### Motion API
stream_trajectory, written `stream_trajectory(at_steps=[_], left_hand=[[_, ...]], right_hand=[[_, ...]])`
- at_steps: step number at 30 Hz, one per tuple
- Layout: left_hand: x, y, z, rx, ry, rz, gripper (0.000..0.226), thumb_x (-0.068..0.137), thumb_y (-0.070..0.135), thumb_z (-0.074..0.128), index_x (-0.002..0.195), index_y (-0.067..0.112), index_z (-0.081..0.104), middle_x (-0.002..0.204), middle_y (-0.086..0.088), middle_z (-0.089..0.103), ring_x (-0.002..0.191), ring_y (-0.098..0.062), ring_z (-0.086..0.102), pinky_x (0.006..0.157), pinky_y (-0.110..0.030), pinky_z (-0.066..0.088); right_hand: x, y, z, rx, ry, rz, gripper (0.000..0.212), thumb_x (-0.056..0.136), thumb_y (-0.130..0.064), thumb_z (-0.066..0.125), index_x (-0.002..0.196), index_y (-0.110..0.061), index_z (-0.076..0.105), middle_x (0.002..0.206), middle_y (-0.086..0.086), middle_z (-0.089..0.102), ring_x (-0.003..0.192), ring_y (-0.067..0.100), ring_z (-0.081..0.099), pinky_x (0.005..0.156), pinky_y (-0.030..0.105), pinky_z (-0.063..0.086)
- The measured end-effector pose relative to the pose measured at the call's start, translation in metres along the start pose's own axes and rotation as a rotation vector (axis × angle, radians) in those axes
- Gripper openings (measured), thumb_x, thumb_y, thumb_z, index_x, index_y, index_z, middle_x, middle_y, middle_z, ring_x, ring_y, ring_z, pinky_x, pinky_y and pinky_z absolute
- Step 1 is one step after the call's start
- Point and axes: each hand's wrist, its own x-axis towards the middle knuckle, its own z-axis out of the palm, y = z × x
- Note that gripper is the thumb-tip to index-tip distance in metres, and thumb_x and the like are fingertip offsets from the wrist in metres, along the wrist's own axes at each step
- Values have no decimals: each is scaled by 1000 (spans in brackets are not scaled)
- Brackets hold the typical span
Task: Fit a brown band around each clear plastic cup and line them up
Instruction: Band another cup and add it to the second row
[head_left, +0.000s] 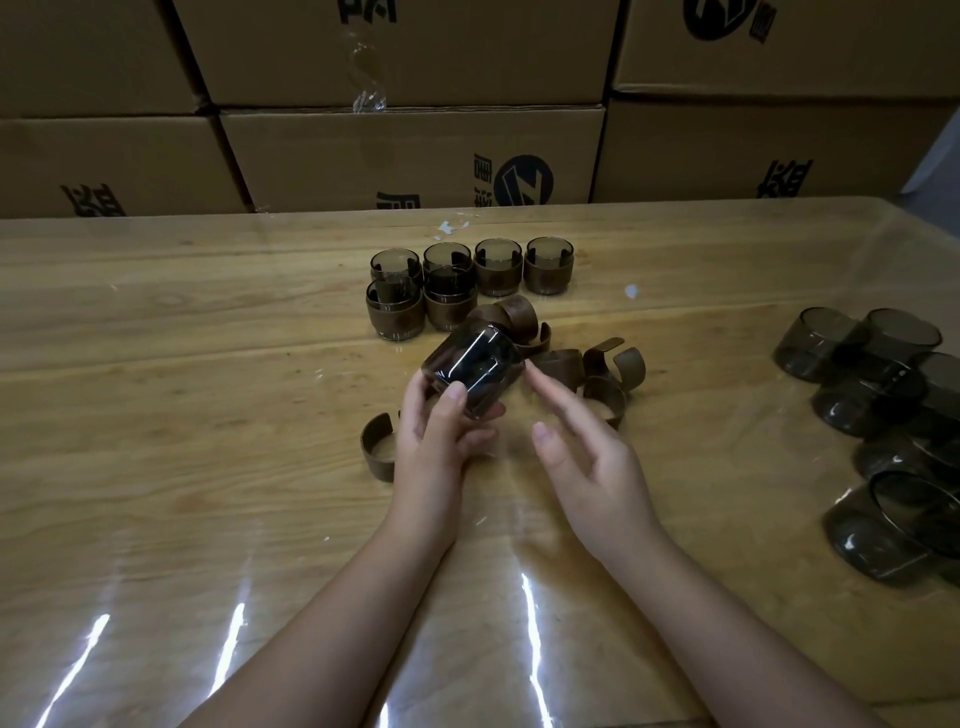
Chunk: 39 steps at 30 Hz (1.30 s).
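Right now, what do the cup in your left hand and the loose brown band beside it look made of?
Cup in the left hand: smoky, see-through, glossy with sharp highlights; likely tinted plastic, though glass would look alike. Loose band left of that hand: brown, matte, an open C holding its curve; stiff plastic or thin wood, cannot tell which.

Left hand (441, 441) gripping; right hand (597, 473) fingers (561, 397) extended.

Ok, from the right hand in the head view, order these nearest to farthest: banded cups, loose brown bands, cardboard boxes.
1. Loose brown bands, beside the right hand.
2. Banded cups, farther back.
3. Cardboard boxes, stacked at the back.
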Motion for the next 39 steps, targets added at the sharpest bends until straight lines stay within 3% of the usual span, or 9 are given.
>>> stream_trajectory(at_steps=[3,8,14,19,27,31,34,37,39], left_hand=[[0,-4,-1,57,-12,7,55,71,47,68,120,25,57,109,-6,69,88,-21,69,64,-24,53],[-3,-4,-1,170,-67,34,57,71,49,67,123,26,55,104,-2,68,87,-17,66,64,-26,51],[-11,-1,4,278,-224,30,57,70,48,64,122,25,55,105,4,68,95,-14,65,67,-23,52],[-11,2,4,213,-232,24,61,69,45,61,123,17,55,119,-16,63,112,-35,61,80,-36,53],[-6,2,1,164,-156,44,63,71,47,57,128,21,52,114,-1,69,101,-19,68,75,-23,52],[-8,1,4,221,-132,89,79,71,45,61,143,22,38,127,-6,62,114,-22,62,77,-25,51],[-13,-2,7,272,-159,124,67,83,31,63,142,36,32,126,2,63,117,-13,60,89,-25,53],[-17,-2,8,459,-119,228,53,92,26,49,142,32,30,140,16,48,131,4,43,107,-17,37],[-17,-2,7,592,-100,307,52,96,27,44,145,23,28,149,12,37,140,4,30,114,-19,27]], right_hand=[[-1,-2,-1,-55,46,-93,50,93,-36,47,139,-17,46,143,-7,49,134,1,41,108,17,33],[0,-4,-3,-77,81,-142,48,94,-30,47,139,-13,46,143,-5,49,135,4,41,109,21,34],[3,-4,-10,3,81,-70,49,94,-36,45,141,-21,45,143,-11,49,134,3,41,109,22,36],[4,-1,-10,75,13,43,49,90,-48,43,137,-31,48,136,-13,56,130,1,46,107,22,38],[4,1,-7,41,-44,76,46,87,-52,44,131,-40,46,134,-20,53,127,-7,44,103,11,35],[6,-2,-8,88,39,47,28,87,-40,55,116,-39,56,120,-13,63,110,-1,59,90,14,46],[8,-3,-11,150,71,77,14,90,-22,59,99,-33,64,107,-3,65,93,13,65,76,24,53],[8,-3,-13,174,28,147,16,93,-14,59,87,-28,64,84,-10,66,81,11,65,67,20,52],[7,-3,-12,127,5,155,18,92,-12,59,83,-27,63,77,-11,64,74,5,62,65,18,50]])
